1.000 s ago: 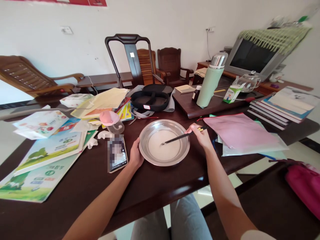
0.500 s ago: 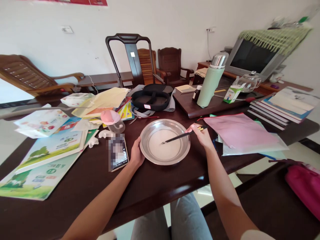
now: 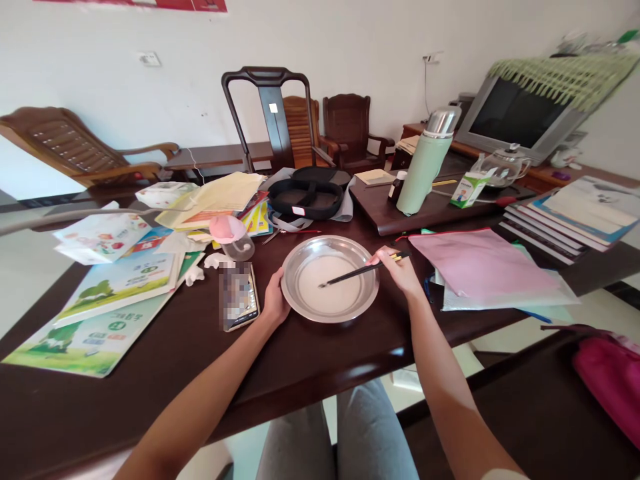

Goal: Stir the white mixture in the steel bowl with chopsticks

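Note:
A round metal basin (image 3: 370,293) stands on the dark table in front of me, with a whitish mixture (image 3: 340,273) in its bottom. My left hand (image 3: 276,297) grips the basin's left rim, the thumb near the edge. Black chopsticks with gold-coloured ends (image 3: 350,273) are pinched in my right hand (image 3: 397,268) beside the right rim. They slant down to the left, and their tips, coated with something pale, are in the mixture. Left of my left hand lies a phone (image 3: 241,297) with a blurred screen.
Workbooks (image 3: 110,320), tissue packs (image 3: 100,233) and a pink-lidded cup (image 3: 233,237) lie left. Behind the basin is a black case (image 3: 307,193). A green thermos (image 3: 425,170), a pink zip folder (image 3: 485,263) and a book stack (image 3: 575,217) are on the right.
The view has shifted slightly, so most things appear farther right. The chopstick tips have moved a little left within the basin. Both hands keep their holds.

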{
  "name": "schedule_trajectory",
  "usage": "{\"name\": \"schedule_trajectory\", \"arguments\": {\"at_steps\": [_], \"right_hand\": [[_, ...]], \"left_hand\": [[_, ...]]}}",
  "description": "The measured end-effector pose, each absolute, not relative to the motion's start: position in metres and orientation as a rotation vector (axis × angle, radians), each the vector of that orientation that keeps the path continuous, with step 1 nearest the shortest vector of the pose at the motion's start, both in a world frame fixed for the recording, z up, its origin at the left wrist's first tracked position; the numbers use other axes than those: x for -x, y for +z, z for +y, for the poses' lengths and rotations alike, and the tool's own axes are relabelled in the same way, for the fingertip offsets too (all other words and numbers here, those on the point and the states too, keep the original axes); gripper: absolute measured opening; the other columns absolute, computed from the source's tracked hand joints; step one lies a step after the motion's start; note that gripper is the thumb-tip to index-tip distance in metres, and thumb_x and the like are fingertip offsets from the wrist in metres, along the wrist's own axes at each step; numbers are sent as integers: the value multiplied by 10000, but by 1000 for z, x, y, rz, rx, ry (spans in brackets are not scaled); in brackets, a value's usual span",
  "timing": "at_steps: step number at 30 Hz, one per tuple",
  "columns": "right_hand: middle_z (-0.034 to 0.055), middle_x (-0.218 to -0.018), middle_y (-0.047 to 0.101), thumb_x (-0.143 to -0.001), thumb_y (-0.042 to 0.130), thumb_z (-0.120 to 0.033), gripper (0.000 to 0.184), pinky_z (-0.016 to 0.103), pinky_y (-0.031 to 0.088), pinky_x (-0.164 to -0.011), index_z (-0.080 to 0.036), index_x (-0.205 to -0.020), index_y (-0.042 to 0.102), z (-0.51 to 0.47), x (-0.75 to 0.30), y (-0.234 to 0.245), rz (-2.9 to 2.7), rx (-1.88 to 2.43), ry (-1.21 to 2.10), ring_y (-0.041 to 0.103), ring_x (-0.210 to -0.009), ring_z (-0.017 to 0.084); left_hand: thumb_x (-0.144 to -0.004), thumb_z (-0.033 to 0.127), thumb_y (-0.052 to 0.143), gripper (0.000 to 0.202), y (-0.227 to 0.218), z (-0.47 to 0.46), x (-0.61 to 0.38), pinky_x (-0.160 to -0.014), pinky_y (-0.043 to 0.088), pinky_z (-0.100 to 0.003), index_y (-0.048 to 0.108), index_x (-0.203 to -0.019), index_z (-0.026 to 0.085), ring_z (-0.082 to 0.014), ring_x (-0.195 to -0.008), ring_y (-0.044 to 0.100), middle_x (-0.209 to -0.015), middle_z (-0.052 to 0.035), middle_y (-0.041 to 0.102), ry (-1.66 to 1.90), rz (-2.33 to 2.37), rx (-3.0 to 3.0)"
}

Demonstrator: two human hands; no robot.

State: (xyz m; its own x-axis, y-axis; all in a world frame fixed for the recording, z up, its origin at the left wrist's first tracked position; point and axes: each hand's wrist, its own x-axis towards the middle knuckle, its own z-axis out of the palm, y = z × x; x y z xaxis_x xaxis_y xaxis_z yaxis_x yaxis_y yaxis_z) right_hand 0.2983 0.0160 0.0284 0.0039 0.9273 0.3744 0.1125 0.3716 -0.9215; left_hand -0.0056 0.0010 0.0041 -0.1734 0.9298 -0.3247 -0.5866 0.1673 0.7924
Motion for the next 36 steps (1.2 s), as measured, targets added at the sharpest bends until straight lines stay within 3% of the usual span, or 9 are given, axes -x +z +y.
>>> {"name": "schedule_trajectory", "arguments": {"at_steps": [8,13,20,26,32,36], "right_hand": [[25,-554,705,-866,752,-818,648,423,646,-785,-275,-533,635,21,-305,24,-1206,1023,773,748,-626,245],[37,-667,777,-855,765,-822,593,420,647,-818,-271,-640,746,15,-297,27,-1392,1004,862,769,-689,245],[30,-551,702,-911,723,-777,628,433,644,-790,-275,-546,629,20,-306,25,-1204,1044,734,738,-616,245],[36,-675,778,-861,768,-811,572,427,649,-830,-275,-663,757,14,-298,26,-1412,1002,856,771,-706,252],[24,-552,696,-896,741,-783,623,420,638,-773,-275,-549,640,19,-304,25,-1207,1054,765,731,-613,240],[38,-643,756,-874,767,-789,587,408,633,-781,-266,-611,721,16,-300,25,-1370,1007,844,755,-674,240]], "left_hand": [[-698,514,889,358,2,2,4,-911,601,-372,752,-827,209,-287,-946,773,-838,-34,803,1445,1037,-464],[-678,504,896,342,2,1,4,-876,596,-361,724,-769,222,-274,-901,754,-787,-21,778,1455,1034,-458],[-688,518,892,363,1,1,4,-914,596,-376,730,-808,215,-289,-948,763,-771,-11,761,1457,1066,-455],[-667,496,888,333,3,0,3,-945,609,-395,725,-765,223,-310,-973,778,-690,0,716,1461,1054,-439],[-668,498,884,333,4,0,2,-941,619,-406,701,-735,229,-327,-1008,782,-707,-10,735,1462,1060,-431],[-682,485,874,320,4,-1,2,-947,623,-411,690,-734,228,-344,-1058,780,-725,-23,745,1460,1057,-430]]}}
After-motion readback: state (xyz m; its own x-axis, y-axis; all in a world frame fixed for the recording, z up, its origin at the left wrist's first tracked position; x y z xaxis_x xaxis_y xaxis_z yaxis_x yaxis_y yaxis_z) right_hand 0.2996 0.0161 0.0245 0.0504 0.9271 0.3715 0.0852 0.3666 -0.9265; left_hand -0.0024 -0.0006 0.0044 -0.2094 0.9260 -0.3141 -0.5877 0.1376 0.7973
